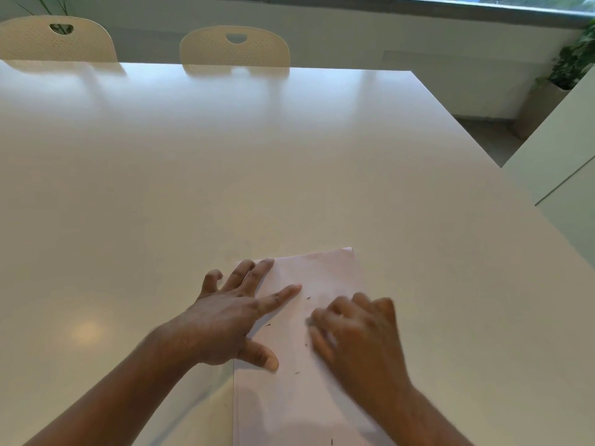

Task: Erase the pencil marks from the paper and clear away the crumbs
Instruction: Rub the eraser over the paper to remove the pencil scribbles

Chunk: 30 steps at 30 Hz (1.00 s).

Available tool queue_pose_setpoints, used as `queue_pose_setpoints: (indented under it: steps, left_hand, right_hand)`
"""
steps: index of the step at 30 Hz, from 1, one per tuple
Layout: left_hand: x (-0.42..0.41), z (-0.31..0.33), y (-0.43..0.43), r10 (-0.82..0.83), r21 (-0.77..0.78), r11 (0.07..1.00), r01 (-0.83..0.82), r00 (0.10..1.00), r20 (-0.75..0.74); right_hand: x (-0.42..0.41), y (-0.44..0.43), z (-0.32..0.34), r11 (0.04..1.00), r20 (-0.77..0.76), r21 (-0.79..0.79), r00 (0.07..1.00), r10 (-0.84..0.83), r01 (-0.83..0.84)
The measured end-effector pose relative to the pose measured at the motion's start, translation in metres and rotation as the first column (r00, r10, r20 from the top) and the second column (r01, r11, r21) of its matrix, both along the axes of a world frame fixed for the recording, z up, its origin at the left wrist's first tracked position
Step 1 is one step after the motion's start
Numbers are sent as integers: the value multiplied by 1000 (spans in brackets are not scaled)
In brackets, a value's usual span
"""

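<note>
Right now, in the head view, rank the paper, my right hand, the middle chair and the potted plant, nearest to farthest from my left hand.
1. paper, touched by the left hand.
2. right hand, just to its right, on the sheet.
3. middle chair, straight across, far side.
4. potted plant, far right corner.

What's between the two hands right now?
Head view: a strip of paper with a few dark crumbs, between the left hand and the right hand.

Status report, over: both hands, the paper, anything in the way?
Left hand flat, pinning paper at its left edge. Right hand curled over it, blurred, grip unclear. Dark crumbs scattered on paper. Nothing blocking.
</note>
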<state>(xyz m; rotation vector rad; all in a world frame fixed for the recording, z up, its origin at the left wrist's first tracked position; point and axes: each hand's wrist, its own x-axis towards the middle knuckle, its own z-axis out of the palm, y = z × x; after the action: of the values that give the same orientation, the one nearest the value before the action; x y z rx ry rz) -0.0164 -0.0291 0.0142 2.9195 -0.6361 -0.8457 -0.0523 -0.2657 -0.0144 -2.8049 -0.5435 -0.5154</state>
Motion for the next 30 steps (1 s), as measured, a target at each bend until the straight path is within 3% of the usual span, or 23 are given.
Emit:
queue_pose_setpoints:
  steps: [3, 9, 14, 20, 25, 30]
  left_hand:
    - [0, -1, 0, 4, -4, 1000, -4, 1000, 3]
    - [0, 0, 0, -12, 14, 1000, 12, 1000, 20]
    - [-1, -1, 0, -6, 2, 1000, 6, 1000, 26]
    - [-1, -1, 0, -10, 5, 1000, 10, 1000, 26]
    - [0, -2, 0, -9, 10, 1000, 8, 1000, 26]
    - [0, -2, 1, -12, 20, 1000, 12, 999, 29]
  right_hand:
    - [7, -5, 3, 996, -25, 34, 996, -85, 86]
    - [-30, 24, -1, 991, -59, 14, 989, 134, -134]
    - [-2, 1, 6, 996, -65, 17, 995, -82, 83]
    - [-40, 15, 3, 996, -81, 14, 993, 89, -89]
    - [-36, -7, 3, 997, -47, 47, 997, -62, 64]
    - [-60, -1, -2, 997, -36, 33, 997, 69, -68]
